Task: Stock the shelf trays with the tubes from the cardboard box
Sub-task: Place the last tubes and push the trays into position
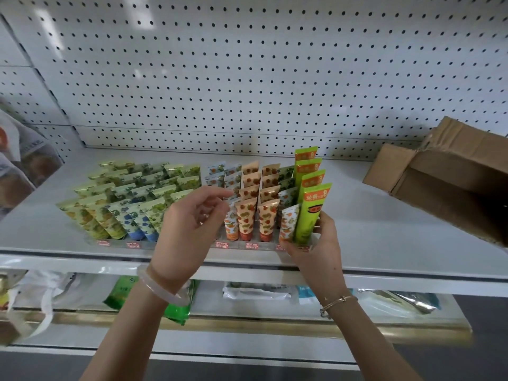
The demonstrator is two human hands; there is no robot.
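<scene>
Here's the white shelf (pixel 371 243) in front of me, the cardboard box (pixel 445 182) sitting on its right end, well apart from the clear trays (pixel 247 246), which stand near the front edge packed with rows of upright tubes (pixel 248 215). My right hand (pixel 316 251) curls round the front green tube (pixel 310 215) at the trays' right corner, thumb low, fingers behind. My left hand (pixel 187 229) hovers before the middle rows, fingers loosely bent, holding nothing.

1. White shelf (pixel 384 243) fills the view.
2. Dead centre: clear trays (pixel 247 245) side by side, packed with upright tubes (pixel 268 218).
3. At 3 o'clock, the cardboard box (pixel 445 177).
4. At 9 o'clock, bagged goods (pixel 19 160).
</scene>
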